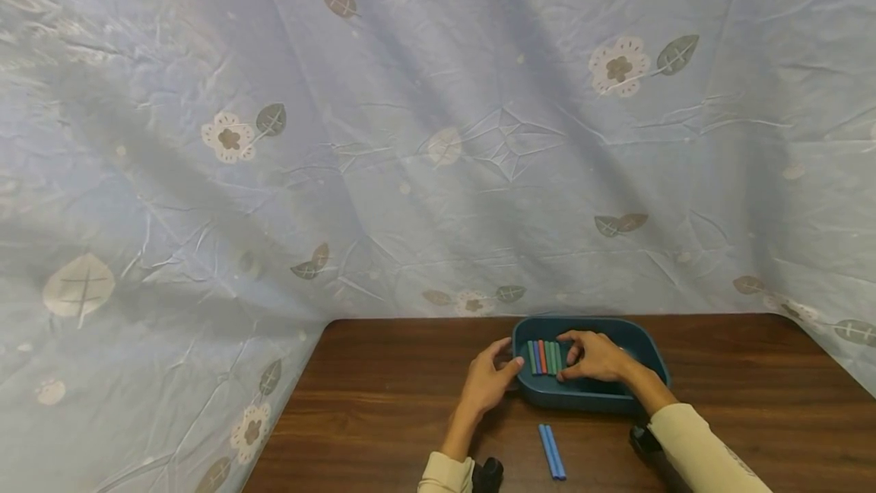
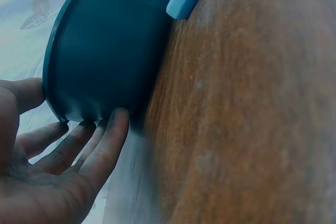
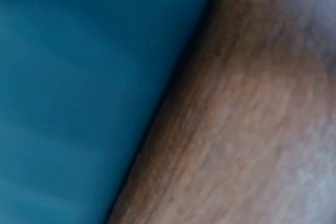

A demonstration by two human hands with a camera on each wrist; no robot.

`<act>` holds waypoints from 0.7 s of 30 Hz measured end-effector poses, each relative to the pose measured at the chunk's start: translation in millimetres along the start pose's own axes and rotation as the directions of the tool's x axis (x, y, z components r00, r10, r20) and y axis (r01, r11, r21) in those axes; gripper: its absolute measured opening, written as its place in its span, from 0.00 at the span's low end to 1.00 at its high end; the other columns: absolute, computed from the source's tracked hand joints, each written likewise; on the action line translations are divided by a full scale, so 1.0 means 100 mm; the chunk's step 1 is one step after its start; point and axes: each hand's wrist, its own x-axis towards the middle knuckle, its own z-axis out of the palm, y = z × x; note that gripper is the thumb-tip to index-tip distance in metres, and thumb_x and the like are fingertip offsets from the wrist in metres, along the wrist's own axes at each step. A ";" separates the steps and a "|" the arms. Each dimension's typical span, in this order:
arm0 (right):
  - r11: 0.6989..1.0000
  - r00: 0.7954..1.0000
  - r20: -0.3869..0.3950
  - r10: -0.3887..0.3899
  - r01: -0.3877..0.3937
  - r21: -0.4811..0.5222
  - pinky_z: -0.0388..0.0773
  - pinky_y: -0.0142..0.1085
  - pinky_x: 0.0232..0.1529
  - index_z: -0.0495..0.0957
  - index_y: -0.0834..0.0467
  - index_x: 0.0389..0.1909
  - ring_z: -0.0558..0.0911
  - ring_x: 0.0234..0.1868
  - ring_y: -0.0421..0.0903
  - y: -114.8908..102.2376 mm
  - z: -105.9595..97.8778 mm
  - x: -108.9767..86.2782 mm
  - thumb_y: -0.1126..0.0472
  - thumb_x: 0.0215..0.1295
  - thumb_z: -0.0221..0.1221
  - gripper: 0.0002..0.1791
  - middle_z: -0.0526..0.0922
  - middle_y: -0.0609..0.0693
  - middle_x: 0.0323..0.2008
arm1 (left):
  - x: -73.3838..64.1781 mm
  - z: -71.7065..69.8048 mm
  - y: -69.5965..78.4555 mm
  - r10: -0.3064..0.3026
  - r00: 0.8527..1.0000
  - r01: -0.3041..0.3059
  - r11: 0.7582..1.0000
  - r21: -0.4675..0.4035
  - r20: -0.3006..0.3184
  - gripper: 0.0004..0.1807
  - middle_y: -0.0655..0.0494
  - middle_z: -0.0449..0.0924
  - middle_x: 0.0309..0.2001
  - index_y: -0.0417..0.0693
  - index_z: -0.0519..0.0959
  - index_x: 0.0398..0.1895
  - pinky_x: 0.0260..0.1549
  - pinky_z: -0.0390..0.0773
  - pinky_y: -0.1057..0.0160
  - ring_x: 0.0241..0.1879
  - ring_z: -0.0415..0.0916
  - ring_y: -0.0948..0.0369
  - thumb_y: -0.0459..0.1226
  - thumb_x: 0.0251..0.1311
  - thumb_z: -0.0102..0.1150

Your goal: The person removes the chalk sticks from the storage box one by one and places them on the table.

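Observation:
In the head view a dark teal tray (image 1: 582, 402) holds a row of short coloured sticks (image 1: 543, 357), green, blue and red, lying side by side at its left end. My left hand (image 1: 487, 379) grips the tray's left end, thumb over the rim. In the left wrist view its fingers (image 2: 107, 153) touch the outer wall. Inside the tray, my right hand (image 1: 598, 357) pinches the rightmost green stick (image 1: 558, 358) near its two ends, with thumb and fingers curled. The right wrist view shows only the tray's blurred wall (image 3: 79, 87), not the hand.
Two blue sticks (image 1: 552, 452) lie together on the brown wooden table (image 1: 383, 417), in front of the tray. A pale patterned cloth (image 1: 424, 173) hangs behind the table and along its left side.

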 end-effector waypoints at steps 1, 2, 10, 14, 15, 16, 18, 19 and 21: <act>1.000 1.000 0.002 0.002 -0.002 -0.002 0.80 0.35 0.38 0.76 0.68 0.69 0.79 0.34 0.43 0.00 0.00 0.00 0.50 0.52 0.82 0.46 0.83 0.46 0.33 | 0.00 0.00 0.00 -0.002 1.000 0.002 1.000 -0.004 0.000 0.29 0.30 0.83 0.60 0.31 0.73 0.73 0.39 0.94 0.57 0.54 0.89 0.45 0.35 0.74 0.65; 1.000 1.000 0.003 0.003 -0.003 -0.003 0.80 0.35 0.38 0.76 0.68 0.68 0.79 0.35 0.43 0.00 0.00 0.00 0.50 0.52 0.82 0.46 0.83 0.46 0.34 | 0.01 0.00 0.00 -0.001 1.000 0.001 1.000 -0.003 0.002 0.29 0.30 0.83 0.61 0.31 0.73 0.73 0.39 0.94 0.57 0.54 0.89 0.46 0.35 0.74 0.65; 1.000 1.000 0.005 0.014 -0.014 -0.001 0.79 0.34 0.37 0.77 0.69 0.67 0.79 0.34 0.42 0.00 0.00 0.01 0.52 0.51 0.82 0.45 0.83 0.47 0.34 | 0.00 -0.01 0.01 -0.005 1.000 0.005 1.000 0.005 0.005 0.29 0.30 0.83 0.61 0.31 0.72 0.73 0.40 0.94 0.54 0.54 0.89 0.48 0.35 0.74 0.65; 1.000 1.000 0.015 0.020 -0.020 -0.009 0.79 0.34 0.38 0.76 0.70 0.67 0.79 0.34 0.42 -0.01 -0.02 0.03 0.52 0.51 0.82 0.46 0.84 0.47 0.34 | -0.01 0.00 0.02 -0.008 1.000 0.008 1.000 -0.002 -0.005 0.29 0.32 0.83 0.60 0.33 0.73 0.73 0.42 0.94 0.48 0.54 0.88 0.45 0.35 0.74 0.65; 1.000 1.000 0.018 0.016 -0.016 -0.015 0.79 0.34 0.37 0.76 0.70 0.67 0.79 0.34 0.41 0.00 -0.02 0.04 0.52 0.52 0.82 0.45 0.84 0.47 0.34 | -0.01 0.00 0.02 -0.009 1.000 0.009 1.000 -0.004 -0.008 0.28 0.32 0.84 0.60 0.34 0.74 0.73 0.42 0.94 0.47 0.54 0.88 0.45 0.35 0.74 0.66; 1.000 1.000 0.020 0.019 -0.019 -0.016 0.79 0.34 0.38 0.76 0.70 0.67 0.79 0.34 0.41 0.00 -0.02 0.04 0.52 0.52 0.82 0.46 0.84 0.47 0.34 | -0.01 0.00 0.02 -0.010 1.000 0.010 1.000 -0.003 -0.009 0.28 0.32 0.84 0.60 0.34 0.74 0.73 0.42 0.94 0.47 0.54 0.88 0.45 0.35 0.74 0.66; 1.000 0.999 0.022 0.024 -0.024 -0.019 0.79 0.34 0.38 0.76 0.70 0.68 0.79 0.34 0.41 0.01 -0.02 0.05 0.51 0.52 0.82 0.46 0.84 0.46 0.34 | -0.01 0.00 0.02 -0.011 1.000 0.011 1.000 0.000 -0.011 0.28 0.33 0.84 0.60 0.34 0.74 0.73 0.42 0.94 0.48 0.54 0.88 0.45 0.36 0.74 0.66; 0.999 0.999 0.022 0.029 -0.029 -0.018 0.79 0.34 0.38 0.76 0.69 0.67 0.79 0.34 0.41 0.01 -0.01 0.05 0.51 0.52 0.82 0.46 0.83 0.46 0.34 | -0.01 0.00 0.02 -0.009 1.000 0.009 1.000 0.004 -0.010 0.28 0.33 0.84 0.60 0.34 0.74 0.73 0.41 0.94 0.48 0.54 0.88 0.45 0.36 0.74 0.66; 0.999 0.999 0.023 0.036 -0.035 -0.007 0.79 0.35 0.38 0.76 0.69 0.67 0.79 0.34 0.42 0.01 -0.01 0.05 0.52 0.52 0.82 0.45 0.83 0.46 0.34 | -0.01 0.00 0.02 -0.008 1.000 0.008 1.000 0.008 -0.009 0.28 0.33 0.84 0.60 0.34 0.74 0.73 0.41 0.94 0.49 0.54 0.89 0.46 0.36 0.74 0.65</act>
